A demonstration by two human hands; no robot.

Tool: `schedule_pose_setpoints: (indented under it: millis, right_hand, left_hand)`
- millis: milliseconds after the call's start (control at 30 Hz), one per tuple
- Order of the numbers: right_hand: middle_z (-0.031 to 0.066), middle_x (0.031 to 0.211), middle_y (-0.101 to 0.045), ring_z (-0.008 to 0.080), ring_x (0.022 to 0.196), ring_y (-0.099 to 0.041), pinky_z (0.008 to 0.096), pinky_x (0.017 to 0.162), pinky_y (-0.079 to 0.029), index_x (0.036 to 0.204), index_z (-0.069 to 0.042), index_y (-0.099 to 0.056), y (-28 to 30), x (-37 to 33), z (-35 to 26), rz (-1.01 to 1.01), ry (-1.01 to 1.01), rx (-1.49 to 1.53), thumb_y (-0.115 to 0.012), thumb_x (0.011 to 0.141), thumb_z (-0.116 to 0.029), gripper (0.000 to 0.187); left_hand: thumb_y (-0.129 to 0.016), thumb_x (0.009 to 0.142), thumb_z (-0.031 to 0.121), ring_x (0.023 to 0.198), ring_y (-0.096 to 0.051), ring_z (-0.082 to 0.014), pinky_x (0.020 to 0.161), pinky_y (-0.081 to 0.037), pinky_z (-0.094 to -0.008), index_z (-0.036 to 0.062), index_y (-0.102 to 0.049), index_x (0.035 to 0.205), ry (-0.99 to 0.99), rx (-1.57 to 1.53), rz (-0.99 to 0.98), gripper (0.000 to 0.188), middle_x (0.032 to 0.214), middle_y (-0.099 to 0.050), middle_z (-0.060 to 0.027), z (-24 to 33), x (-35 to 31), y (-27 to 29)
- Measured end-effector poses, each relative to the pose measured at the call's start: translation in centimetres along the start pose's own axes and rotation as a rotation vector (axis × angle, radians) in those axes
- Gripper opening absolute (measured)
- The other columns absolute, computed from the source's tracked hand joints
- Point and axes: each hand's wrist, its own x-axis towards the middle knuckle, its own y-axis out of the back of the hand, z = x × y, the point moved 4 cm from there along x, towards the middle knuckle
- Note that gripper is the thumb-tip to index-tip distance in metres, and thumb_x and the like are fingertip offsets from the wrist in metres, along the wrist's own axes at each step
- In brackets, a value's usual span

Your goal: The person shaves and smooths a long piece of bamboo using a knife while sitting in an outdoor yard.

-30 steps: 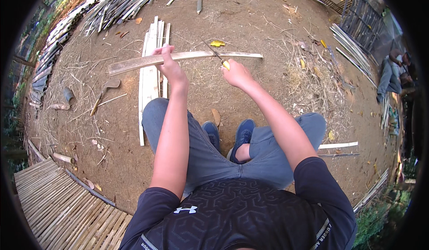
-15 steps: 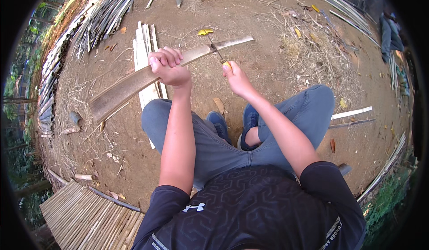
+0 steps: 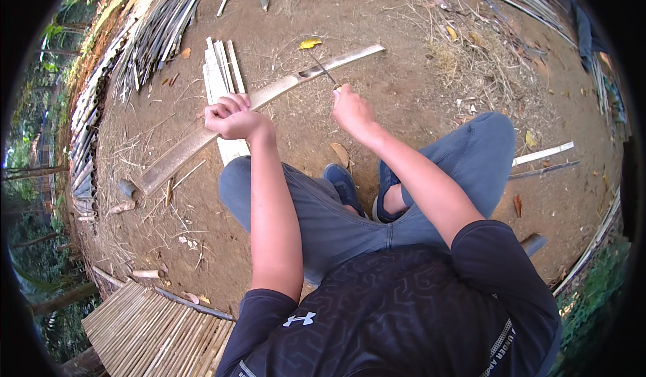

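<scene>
My left hand is closed around a long, slightly curved split bamboo strip, which slants from the lower left to the upper middle. My right hand grips a knife by its handle, most of which the fingers cover. Its thin dark blade reaches across the strip's far part, beside a dark spot on the bamboo. Whether the edge touches the wood I cannot tell. Just beyond the blade a yellow leaf lies on the soil.
Pale split strips lie under and behind the bamboo. A stack of poles runs along the left, and a slatted bamboo panel is at lower left. Dry straw covers ground at right. My knees flank my shoes.
My left hand has slid left and nearer along the bamboo strip. The right hand and knife have shifted slightly up and left, and the strip looks turned a little.
</scene>
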Motion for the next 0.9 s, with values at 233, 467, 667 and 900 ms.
schedule_pose_setpoints:
  millis: [233, 467, 667, 900]
  right_hand:
    - [0.0175, 0.072, -0.066, 0.0321, 0.060, -0.067, 0.0445, 0.050, -0.053, 0.102, 0.003, -0.050, 0.8, 1.1, 1.5, -0.115, 0.058, 0.009, -0.035, 0.105, -0.029, 0.035]
    - [0.0125, 0.064, -0.060, 0.0243, 0.049, -0.059, 0.0391, 0.043, -0.047, 0.104, 0.003, -0.051, -0.2, 1.8, 2.2, -0.195, 0.035, 0.055, -0.037, 0.105, -0.026, 0.033]
    - [0.0128, 0.065, -0.061, 0.0235, 0.053, -0.061, 0.0379, 0.043, -0.048, 0.106, 0.003, -0.051, -1.3, 1.2, 0.3, -0.284, 0.103, 0.070, -0.035, 0.105, -0.026, 0.034]
    - [0.0132, 0.067, -0.063, 0.0222, 0.053, -0.062, 0.0343, 0.041, -0.047, 0.107, 0.002, -0.050, -1.5, 3.4, 2.7, -0.237, -0.084, 0.140, -0.035, 0.106, -0.028, 0.033]
  left_hand:
    - [-0.032, 0.088, 0.021, 0.044, -0.019, -0.0129, 0.044, -0.019, -0.0293, 0.0160, -0.017, 0.061, -0.022, 0.029, 0.009, 0.030, 0.049, -0.021, -0.0002, 0.4, 0.1, -0.5]
    - [-0.031, 0.086, 0.022, 0.044, -0.016, -0.0125, 0.043, -0.018, -0.0288, 0.0171, -0.015, 0.061, 0.002, 0.048, 0.064, 0.030, 0.049, -0.019, 0.0009, 0.4, 0.3, -0.2]
    - [-0.030, 0.086, 0.022, 0.044, -0.017, -0.0131, 0.042, -0.019, -0.0294, 0.0172, -0.015, 0.062, 0.007, 0.084, 0.142, 0.029, 0.049, -0.019, 0.0004, 0.3, 0.9, 0.8]
    - [-0.030, 0.084, 0.021, 0.043, -0.018, -0.0135, 0.042, -0.019, -0.0300, 0.0172, -0.015, 0.061, 0.032, 0.078, 0.207, 0.027, 0.049, -0.020, 0.0005, 0.0, 1.5, 0.8]
